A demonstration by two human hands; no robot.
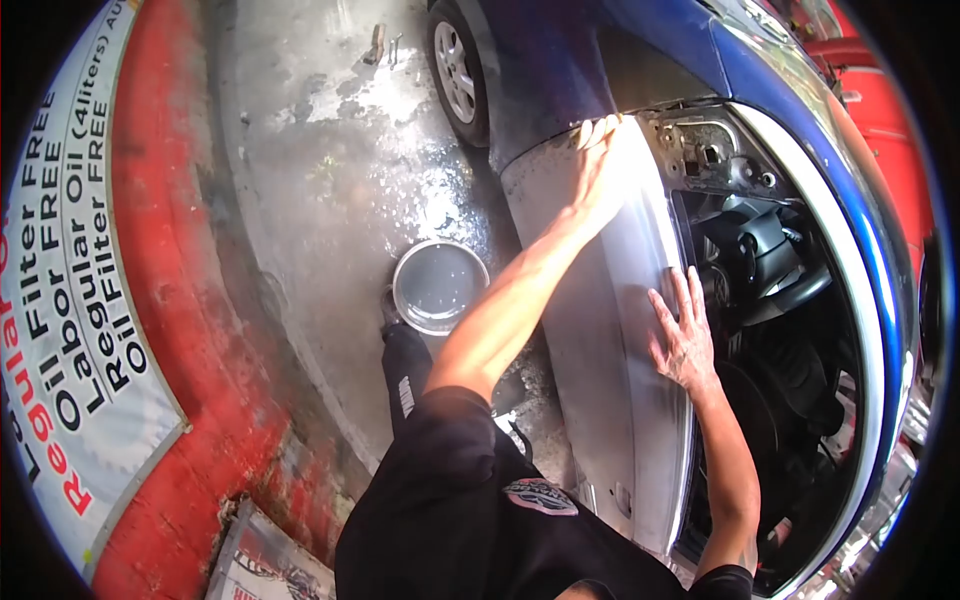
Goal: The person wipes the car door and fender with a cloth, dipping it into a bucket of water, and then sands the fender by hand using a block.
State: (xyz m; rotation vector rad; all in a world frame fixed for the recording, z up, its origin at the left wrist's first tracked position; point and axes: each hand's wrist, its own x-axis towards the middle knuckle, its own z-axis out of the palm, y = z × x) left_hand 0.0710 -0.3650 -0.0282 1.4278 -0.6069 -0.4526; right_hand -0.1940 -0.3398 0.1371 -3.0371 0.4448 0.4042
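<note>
Your left hand (603,170) lies against the upper front part of the grey car door (590,330), fingers bent together near the door's front edge; glare washes out the fingertips, so whether they pinch anything, or how far they are parted, you cannot make out; the door runs from under that hand back toward your body, passing to the left of your right hand (687,340); the right one rests with fingers spread along the door's top ledge, gripping nothing that shows.

Just right of your left hand sits a bare metal corner (715,150) with holes in it; beyond your right hand, through the window opening, is the steering wheel (800,295); ahead of your left hand is the blue fender (570,60), with the front wheel (457,75) off to its left; left of your left forearm, lower down on the wet floor (320,190), stands a round bucket (430,331) of greyish liquid, close to your foot; farther left hangs a printed banner (85,230).
</note>
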